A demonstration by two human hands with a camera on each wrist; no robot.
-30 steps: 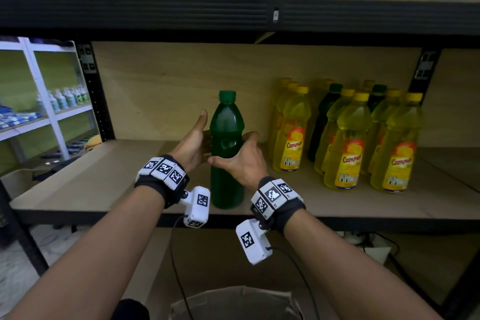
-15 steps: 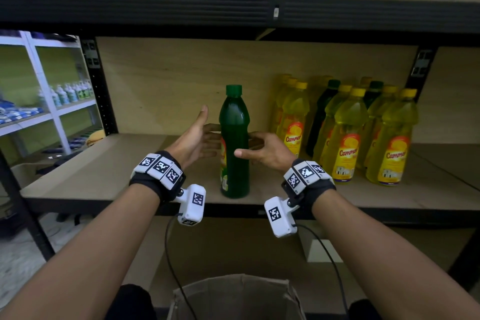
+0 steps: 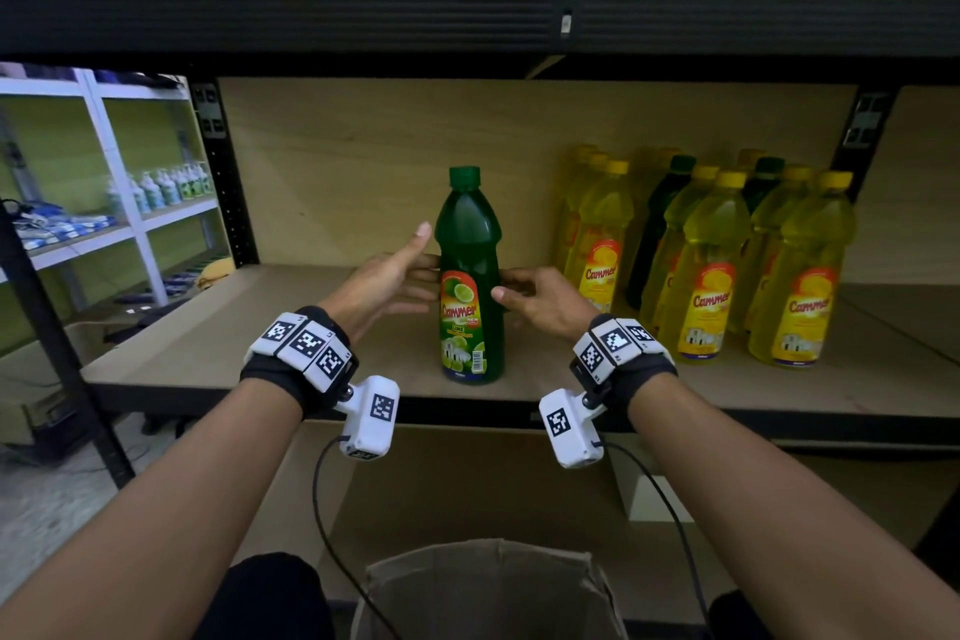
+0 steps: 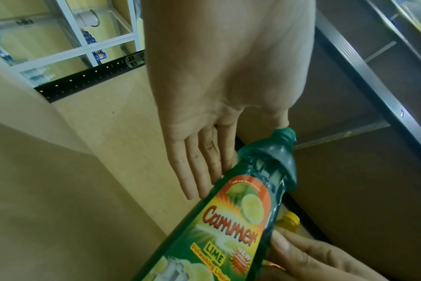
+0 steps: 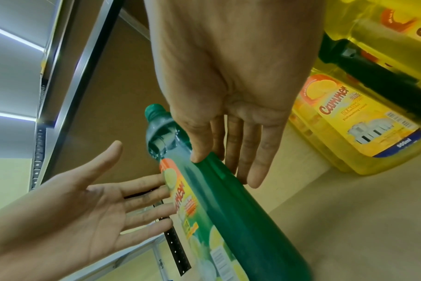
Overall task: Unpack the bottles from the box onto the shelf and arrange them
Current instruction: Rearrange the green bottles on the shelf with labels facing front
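Now green bottle (image 3: 471, 286) upright near front of shelf (image 3: 218, 353), label facing me. My left hand (image 3: 387, 276) and right hand (image 3: 540, 299) straight-fingered, touching its sides. Arranging step; next, slide toward yellow bottles (image 3: 711, 270).

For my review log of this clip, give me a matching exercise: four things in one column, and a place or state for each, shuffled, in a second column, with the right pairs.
Things:
1. Dark green plastic lime dish-liquid bottle
2. Group of yellow plastic dish-liquid bottles
3. Brown cardboard box
4. Left hand

Places or states:
A. Open at the top, below the shelf, near the person
B. Fingers straight, touching the bottle's left side
C. Upright alone near the wooden shelf's front edge, label facing the person
D. Clustered at the shelf's right

Pairs: 1-C, 2-D, 3-A, 4-B
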